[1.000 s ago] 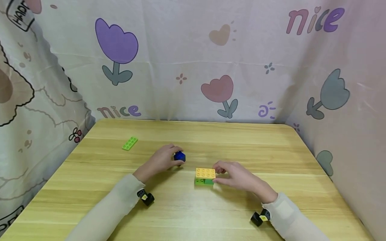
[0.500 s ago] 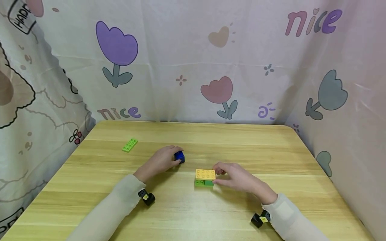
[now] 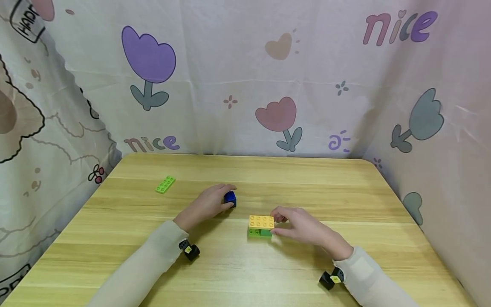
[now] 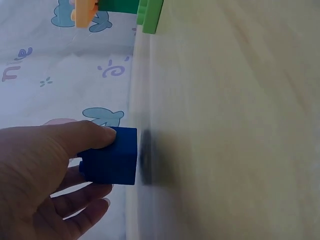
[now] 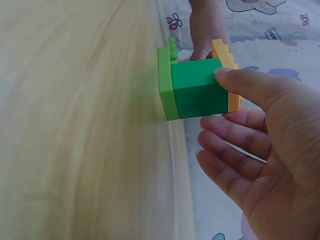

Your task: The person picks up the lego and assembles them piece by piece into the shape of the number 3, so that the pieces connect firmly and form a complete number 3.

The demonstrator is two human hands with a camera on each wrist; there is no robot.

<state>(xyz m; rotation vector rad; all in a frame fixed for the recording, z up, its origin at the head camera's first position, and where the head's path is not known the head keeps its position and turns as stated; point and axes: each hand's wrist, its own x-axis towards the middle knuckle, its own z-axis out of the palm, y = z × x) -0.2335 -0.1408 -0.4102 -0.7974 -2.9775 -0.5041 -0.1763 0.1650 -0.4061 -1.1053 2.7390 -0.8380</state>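
Note:
My left hand pinches a blue toy brick between thumb and fingers. In the left wrist view a narrow gap and a shadow separate the brick from the wooden table. To its right, in the head view, stands a small stack: a light green plate at the bottom, a dark green brick upon its right part, and a yellow studded plate on top. My right hand holds the stack at its right end, thumb on the near side by the dark green brick and yellow plate.
Farther back on the left lies a light green studded plate, flat on the table. A patterned curtain hangs behind the table and along both sides. Each sleeve cuff carries a small black camera.
My left hand has shifted slightly to the right with the blue brick, which has turned a little in the fingers. My right hand and the stack have stayed in place.

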